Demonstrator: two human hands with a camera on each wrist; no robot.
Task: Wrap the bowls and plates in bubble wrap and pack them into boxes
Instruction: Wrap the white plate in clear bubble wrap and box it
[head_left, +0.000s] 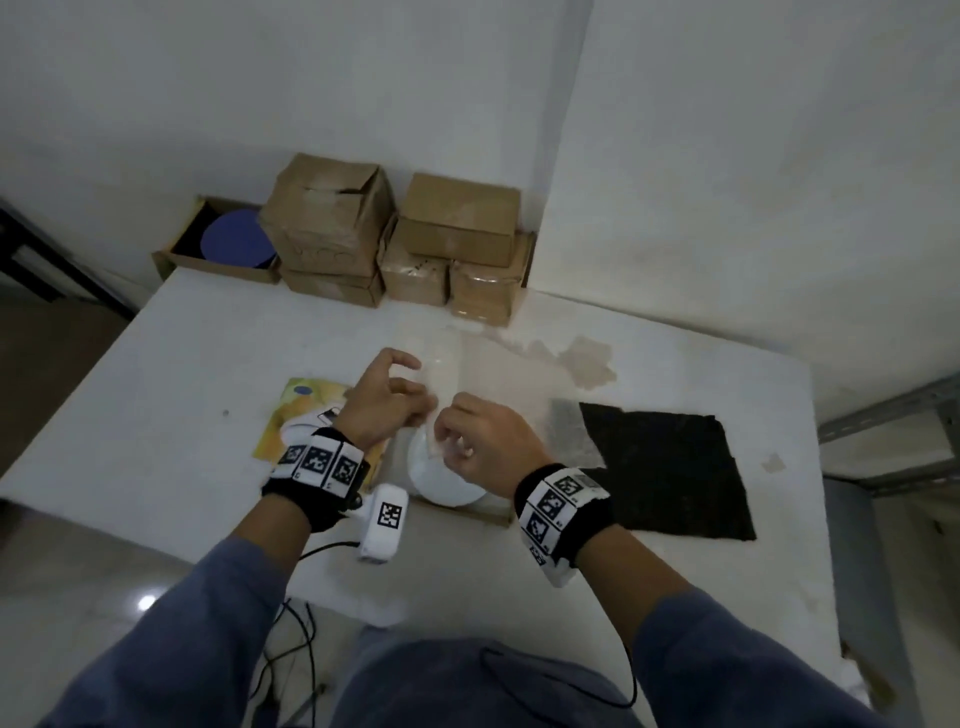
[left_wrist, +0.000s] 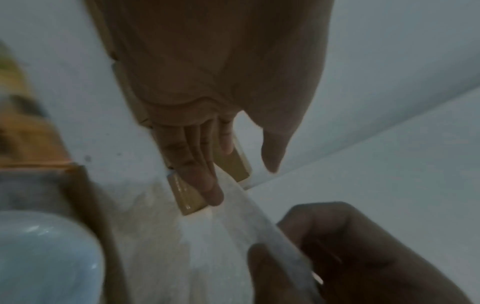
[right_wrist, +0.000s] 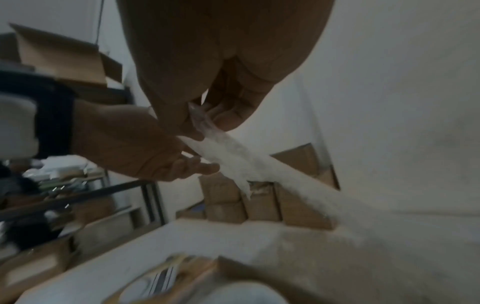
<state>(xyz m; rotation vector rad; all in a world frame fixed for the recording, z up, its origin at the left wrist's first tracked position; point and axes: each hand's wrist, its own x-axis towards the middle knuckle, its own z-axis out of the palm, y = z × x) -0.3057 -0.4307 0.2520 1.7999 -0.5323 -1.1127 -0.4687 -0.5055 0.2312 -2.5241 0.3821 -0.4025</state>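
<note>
Above white bowl (head_left: 441, 480), right hand (head_left: 491, 441) pinching bubble wrap (head_left: 447, 374)

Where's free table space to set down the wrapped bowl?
Bare patches: the white table left of the yellow printed box, and the right side beyond the black square mat. Crowded: back wall's brown cardboard boxes, and the centre around the white bowl.

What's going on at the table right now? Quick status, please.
Right hand pinching bubble wrap edge; left hand open beside it. White bowl below, unwrapped. Nothing in the way.
</note>
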